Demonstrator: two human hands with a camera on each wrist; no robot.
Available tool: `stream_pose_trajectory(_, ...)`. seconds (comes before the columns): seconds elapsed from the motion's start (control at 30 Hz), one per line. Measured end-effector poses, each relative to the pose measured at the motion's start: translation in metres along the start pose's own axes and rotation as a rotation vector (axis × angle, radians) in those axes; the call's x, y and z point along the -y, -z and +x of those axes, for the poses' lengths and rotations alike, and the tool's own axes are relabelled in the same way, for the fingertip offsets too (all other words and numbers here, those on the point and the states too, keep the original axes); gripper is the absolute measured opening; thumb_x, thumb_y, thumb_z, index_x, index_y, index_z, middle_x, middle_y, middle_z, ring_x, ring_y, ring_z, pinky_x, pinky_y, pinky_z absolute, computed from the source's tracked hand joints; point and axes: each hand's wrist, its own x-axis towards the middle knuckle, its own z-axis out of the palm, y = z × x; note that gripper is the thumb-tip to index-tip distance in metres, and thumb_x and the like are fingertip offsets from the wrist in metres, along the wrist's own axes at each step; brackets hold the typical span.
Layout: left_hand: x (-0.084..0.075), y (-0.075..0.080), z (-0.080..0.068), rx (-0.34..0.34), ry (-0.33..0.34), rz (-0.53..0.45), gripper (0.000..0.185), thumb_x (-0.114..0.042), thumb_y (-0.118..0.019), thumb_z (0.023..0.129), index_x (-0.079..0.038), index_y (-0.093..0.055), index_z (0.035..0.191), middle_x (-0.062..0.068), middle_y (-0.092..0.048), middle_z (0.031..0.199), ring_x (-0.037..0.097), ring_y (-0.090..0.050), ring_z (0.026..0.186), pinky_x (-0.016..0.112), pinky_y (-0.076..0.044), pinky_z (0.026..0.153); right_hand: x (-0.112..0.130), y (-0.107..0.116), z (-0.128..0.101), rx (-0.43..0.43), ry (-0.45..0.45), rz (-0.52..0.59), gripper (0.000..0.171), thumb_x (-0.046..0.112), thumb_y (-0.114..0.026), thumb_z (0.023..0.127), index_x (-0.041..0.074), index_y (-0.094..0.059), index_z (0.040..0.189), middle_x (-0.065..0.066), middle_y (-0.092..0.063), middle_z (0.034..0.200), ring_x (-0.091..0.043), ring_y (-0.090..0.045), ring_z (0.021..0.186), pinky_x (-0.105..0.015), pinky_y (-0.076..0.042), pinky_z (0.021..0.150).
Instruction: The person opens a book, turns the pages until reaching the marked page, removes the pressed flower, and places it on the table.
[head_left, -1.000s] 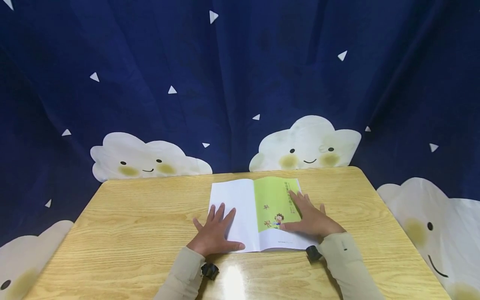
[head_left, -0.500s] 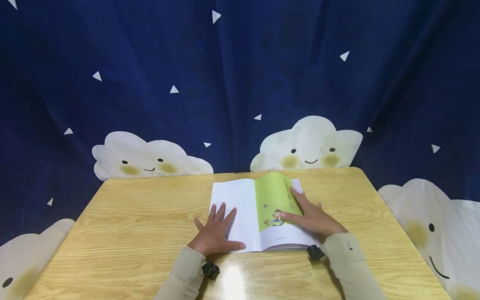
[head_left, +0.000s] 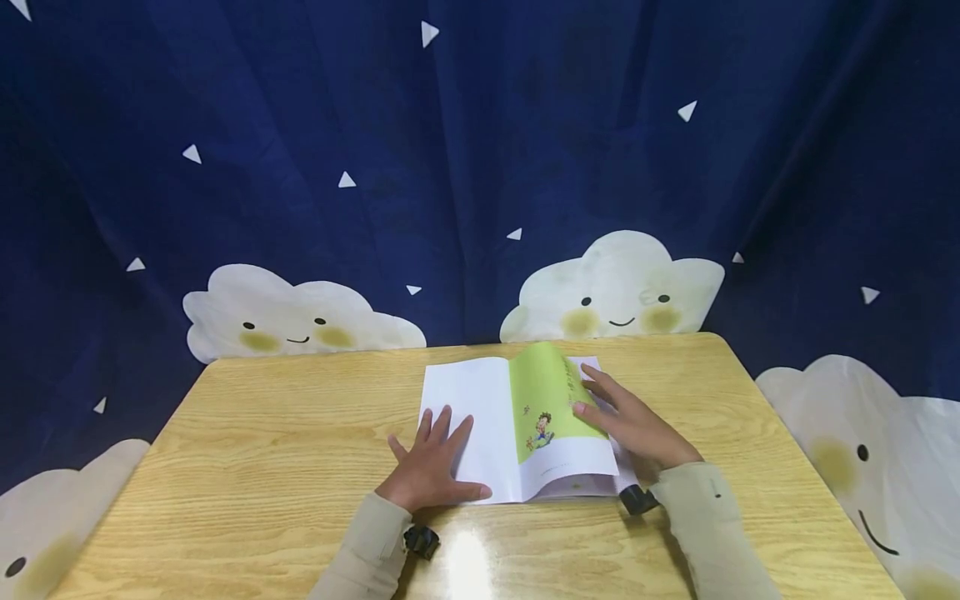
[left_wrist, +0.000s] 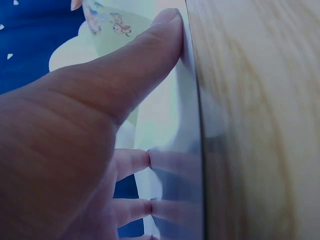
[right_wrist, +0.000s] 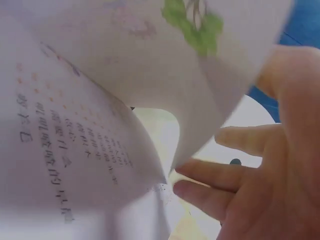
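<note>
1. The left hand [head_left: 429, 467] lies flat, fingers straight and spread, on the white left page [head_left: 468, 417] of the book [head_left: 517, 429]. In the left wrist view its thumb [left_wrist: 150, 45] sits along the page's near edge. This hand holds nothing; it only presses.

2. The book lies open on the tabletop [head_left: 262, 433], a little right of the middle, its far edge near the table's far edge.

3. The green page [head_left: 551, 400] stands lifted and bowed over the book's right half, its outer edge clear of the sheets below.

4. The right hand [head_left: 633, 425] has its fingers under that edge, thumb against the green face, so it lightly pinches the page. The right wrist view shows fingertips [right_wrist: 192, 190] beneath the curl, printed text on the sheet underneath.

5. To turn well, I judge: keep the left palm firm so the book cannot slide, lift one sheet only, carry it over in a soft arc without creasing, and ease the grip near the spine.
</note>
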Motion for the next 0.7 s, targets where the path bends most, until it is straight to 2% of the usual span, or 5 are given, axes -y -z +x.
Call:
stream_pose_trajectory(0.1, 0.001, 0.0, 0.0, -0.007, -0.004, 0.003, 0.107, -0.074, -0.068, 0.068, -0.023, -0.028, 0.153, 0.016, -0.014, 0.16, 0.044, -0.004, 0.145, 0.086, -0.002, 0.09, 0.001, 0.002, 0.0, -0.033, 0.025, 0.032, 0.069, 0.05, -0.054, 0.095, 0.023, -0.027, 0.153, -0.013, -0.041, 0.149, -0.036, -0.031, 0.139, -0.062, -0.02, 0.11)
stream_pose_trajectory(0.27, 0.002, 0.0, 0.001, -0.011, -0.006, 0.009, 0.106, -0.075, -0.067, 0.068, -0.024, -0.028, 0.153, 0.016, -0.014, 0.16, 0.043, -0.004, 0.145, 0.085, -0.003, 0.09, 0.001, 0.005, 0.0, -0.074, 0.085, 0.073, 0.049, 0.028, -0.048, 0.102, 0.023, -0.035, 0.15, -0.009, -0.048, 0.143, -0.032, -0.034, 0.139, -0.057, -0.02, 0.112)
stream_pose_trajectory(0.37, 0.002, 0.0, 0.001, -0.014, -0.006, 0.008, 0.107, -0.075, -0.067, 0.068, -0.024, -0.028, 0.153, 0.016, -0.014, 0.16, 0.043, -0.005, 0.145, 0.085, -0.004, 0.09, 0.002, 0.006, 0.0, -0.089, 0.131, 0.049, 0.057, 0.023, -0.056, 0.098, 0.023, -0.033, 0.15, -0.011, -0.047, 0.144, -0.034, -0.035, 0.138, -0.058, -0.023, 0.111)
stream_pose_trajectory(0.5, 0.001, 0.0, 0.0, -0.017, -0.007, 0.008, 0.106, -0.075, -0.067, 0.068, -0.024, -0.029, 0.153, 0.016, -0.014, 0.16, 0.043, -0.005, 0.145, 0.085, -0.003, 0.09, 0.005, 0.006, 0.001, -0.121, 0.167, -0.002, 0.075, 0.032, -0.069, 0.09, 0.02, -0.029, 0.152, -0.014, -0.041, 0.148, -0.037, -0.033, 0.138, -0.061, -0.02, 0.111)
stream_pose_trajectory(0.7, 0.002, -0.001, 0.0, -0.017, -0.004, 0.014, 0.107, -0.077, -0.066, 0.067, -0.025, -0.028, 0.153, 0.015, -0.014, 0.16, 0.043, -0.005, 0.145, 0.086, -0.004, 0.09, 0.012, 0.004, -0.001, -0.162, 0.158, -0.031, 0.089, 0.037, -0.072, 0.087, 0.026, -0.016, 0.155, -0.007, -0.022, 0.159, -0.033, -0.021, 0.145, -0.059, -0.018, 0.112)
